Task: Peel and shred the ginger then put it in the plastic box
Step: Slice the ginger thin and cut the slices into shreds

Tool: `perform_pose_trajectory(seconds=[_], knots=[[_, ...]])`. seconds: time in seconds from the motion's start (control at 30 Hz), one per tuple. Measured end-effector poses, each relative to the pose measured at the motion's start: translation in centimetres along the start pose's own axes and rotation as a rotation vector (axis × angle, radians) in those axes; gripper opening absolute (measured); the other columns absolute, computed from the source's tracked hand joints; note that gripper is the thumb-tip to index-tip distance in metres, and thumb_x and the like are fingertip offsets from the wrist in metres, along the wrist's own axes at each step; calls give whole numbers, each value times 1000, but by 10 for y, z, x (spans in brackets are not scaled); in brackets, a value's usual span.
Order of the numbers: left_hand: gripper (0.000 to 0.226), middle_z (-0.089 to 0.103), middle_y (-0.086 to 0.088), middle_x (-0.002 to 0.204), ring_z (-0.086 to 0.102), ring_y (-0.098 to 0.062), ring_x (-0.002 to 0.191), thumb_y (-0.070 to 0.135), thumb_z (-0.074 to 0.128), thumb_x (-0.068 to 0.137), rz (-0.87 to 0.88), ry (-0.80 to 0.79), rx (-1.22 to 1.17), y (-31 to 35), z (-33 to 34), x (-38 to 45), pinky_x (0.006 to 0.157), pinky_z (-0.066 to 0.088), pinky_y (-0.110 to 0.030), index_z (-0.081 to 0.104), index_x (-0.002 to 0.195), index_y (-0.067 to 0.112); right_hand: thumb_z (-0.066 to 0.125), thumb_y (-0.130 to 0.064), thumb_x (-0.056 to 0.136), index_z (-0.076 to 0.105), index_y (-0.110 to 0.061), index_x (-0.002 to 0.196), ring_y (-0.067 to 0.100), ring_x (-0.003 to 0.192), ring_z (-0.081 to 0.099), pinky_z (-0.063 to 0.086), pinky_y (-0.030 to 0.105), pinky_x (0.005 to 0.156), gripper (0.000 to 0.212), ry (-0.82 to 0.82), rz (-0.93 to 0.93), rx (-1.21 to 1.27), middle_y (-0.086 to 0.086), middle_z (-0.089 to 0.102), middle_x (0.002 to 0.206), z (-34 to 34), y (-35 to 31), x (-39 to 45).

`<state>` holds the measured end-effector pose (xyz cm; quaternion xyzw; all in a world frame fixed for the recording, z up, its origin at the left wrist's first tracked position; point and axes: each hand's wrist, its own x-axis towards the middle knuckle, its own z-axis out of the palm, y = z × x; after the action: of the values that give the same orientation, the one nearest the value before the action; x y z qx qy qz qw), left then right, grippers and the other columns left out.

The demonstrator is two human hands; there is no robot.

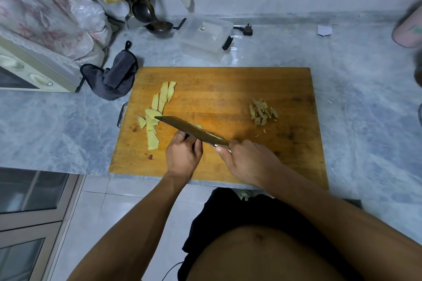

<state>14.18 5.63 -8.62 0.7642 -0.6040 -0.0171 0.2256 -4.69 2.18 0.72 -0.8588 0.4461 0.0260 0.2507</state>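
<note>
Head view looked down on a wooden cutting board (228,89) lying on the grey marbled bench (57,125). Pale yellow ginger slices (157,107) lay overlapped in a ragged line along the board's left side, thin and flat, their cut faces smooth. Well apart, toward the right, sat a small heap of brownish ginger peel (262,112), curled and rough. The right hand (249,162) had its grip closed round the handle of a cleaver (189,130), whose blade reached left and touched the nearest slices. The left hand (182,155) rested just beside the blade, its fingers curled against the flat of it; whether they pinched any ginger I could not tell. Behind the board stood the clear plastic box (203,39), and a dark cloth (116,75) lay crumpled at the board's far left corner.
</note>
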Motion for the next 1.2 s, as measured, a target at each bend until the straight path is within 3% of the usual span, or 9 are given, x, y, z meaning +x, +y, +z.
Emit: perform_pose_trajectory(seconds=[0.33,0.5,0.63,0.8,1.0,1.2], knots=[[32,68,-13,86,68,-31,73,28,49,85,0,-6,0,-2,1,0,53,50,-29,74,78,9,24,-54,105,58,-9,107,39,93,64,36,35,65,56,-24,-18,-23,15,64,98,0,-9,14],[30,69,-11,88,68,-31,78,27,50,87,14,2,-9,-3,1,0,54,50,-29,75,83,12,24,-56,104,50,-16,95,37,88,63,34,34,64,49,-23,-9,-2,5,49,82,-5,-6,7],[31,69,-12,88,68,-31,76,29,49,87,9,2,-7,-2,1,-1,53,49,-28,75,83,12,24,-57,104,54,-14,96,38,91,63,35,35,65,53,-17,-8,-3,13,61,93,-6,-4,3],[33,70,-13,92,68,-32,78,28,48,86,9,10,-8,-1,0,1,54,51,-30,76,85,11,25,-55,104,59,-10,104,40,98,63,36,36,69,56,-46,21,22,17,63,103,-8,-7,5],[33,70,-14,93,69,-32,77,28,49,86,10,11,-16,1,-1,0,54,51,-29,76,83,9,25,-54,105,60,-9,108,39,99,63,35,35,69,57,-52,31,14,17,64,104,-4,-12,11],[38,67,-15,79,67,-31,67,29,47,84,3,-1,-19,-1,-2,0,51,48,-27,72,69,3,25,-52,106,58,-8,108,37,92,66,36,34,63,55,-12,-16,-26,15,66,98,5,-18,18]])
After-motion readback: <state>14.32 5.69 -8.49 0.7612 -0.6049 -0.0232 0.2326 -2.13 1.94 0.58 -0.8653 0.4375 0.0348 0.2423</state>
